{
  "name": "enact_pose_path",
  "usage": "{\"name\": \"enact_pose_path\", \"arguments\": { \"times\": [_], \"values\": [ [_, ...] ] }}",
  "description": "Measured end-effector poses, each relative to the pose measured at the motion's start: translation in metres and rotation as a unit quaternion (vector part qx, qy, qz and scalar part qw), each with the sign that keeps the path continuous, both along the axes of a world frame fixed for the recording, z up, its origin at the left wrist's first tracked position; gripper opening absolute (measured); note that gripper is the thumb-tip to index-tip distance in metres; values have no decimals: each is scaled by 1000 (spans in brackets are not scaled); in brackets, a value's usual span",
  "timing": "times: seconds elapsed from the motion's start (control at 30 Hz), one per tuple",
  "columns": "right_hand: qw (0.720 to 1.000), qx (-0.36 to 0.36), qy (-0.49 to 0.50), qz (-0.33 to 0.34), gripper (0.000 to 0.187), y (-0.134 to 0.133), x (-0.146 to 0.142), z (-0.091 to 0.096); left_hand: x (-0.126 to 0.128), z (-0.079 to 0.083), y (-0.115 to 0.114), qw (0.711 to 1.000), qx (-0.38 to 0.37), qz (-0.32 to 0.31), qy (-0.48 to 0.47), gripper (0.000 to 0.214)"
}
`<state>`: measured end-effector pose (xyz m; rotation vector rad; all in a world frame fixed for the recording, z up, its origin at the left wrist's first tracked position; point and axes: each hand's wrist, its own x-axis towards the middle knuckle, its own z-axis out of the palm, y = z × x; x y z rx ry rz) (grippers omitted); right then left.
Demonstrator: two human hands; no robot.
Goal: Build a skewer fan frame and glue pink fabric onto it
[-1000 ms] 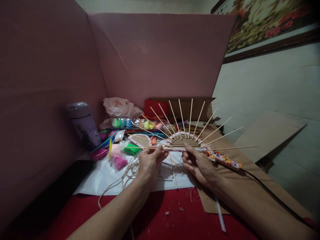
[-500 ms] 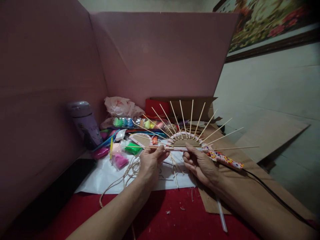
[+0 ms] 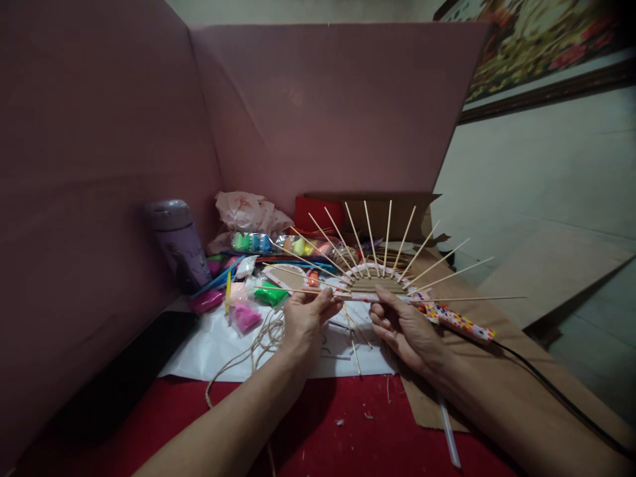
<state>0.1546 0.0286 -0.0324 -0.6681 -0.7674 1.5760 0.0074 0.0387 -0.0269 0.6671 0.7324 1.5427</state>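
Note:
Between my two hands is a half-round cardboard piece [image 3: 380, 285] with a pale patterned rim, held up above the table. Thin wooden sticks [image 3: 390, 238] fan out from its curved edge like rays. My left hand [image 3: 308, 321] pinches the left end of its straight lower edge, close to the lowest left stick. On the right, my right hand [image 3: 405, 328] grips the same edge near the middle, thumb on the front and fingers curled beneath. Beyond the right hand lies a flower-patterned glue gun [image 3: 460, 322] with a black cord. A clear glue stick [image 3: 450, 434] lies below my right wrist.
Twine [image 3: 268, 334] lies coiled on white paper [image 3: 183, 358]. Bags of coloured clay [image 3: 271, 293] and a purple bottle [image 3: 179, 248] stand at the left. A dark flat object [image 3: 144, 351] lies nearer. Cardboard [image 3: 477, 364] covers the right side of the red cloth [image 3: 348, 430].
The whole view has shifted slightly, so everything appears a little further right. Both hands keep the same hold on the cardboard piece with sticks.

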Motion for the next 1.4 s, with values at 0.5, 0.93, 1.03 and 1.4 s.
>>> {"name": "enact_pose_path", "arguments": {
  "times": [0.5, 0.93, 1.03, 1.4],
  "values": [
    [1000, 2, -9, 0, 23, -2, 0, 2, -1, 2, 0, 1000, 16, -1, 19, 22],
    [1000, 0, 2, 10, 23, 1, 2, -2, -3, 1, 1, 999, 17, -5, 30, 24],
    [1000, 3, 5, 7, 20, 1, 2, -1, -2, 1, 1, 999, 22, -5, 27, 24],
    [999, 16, -17, -33, 17, 0, -1, 0, -1, 5, -2, 999, 22, -3, 28, 24]
  ]
}}
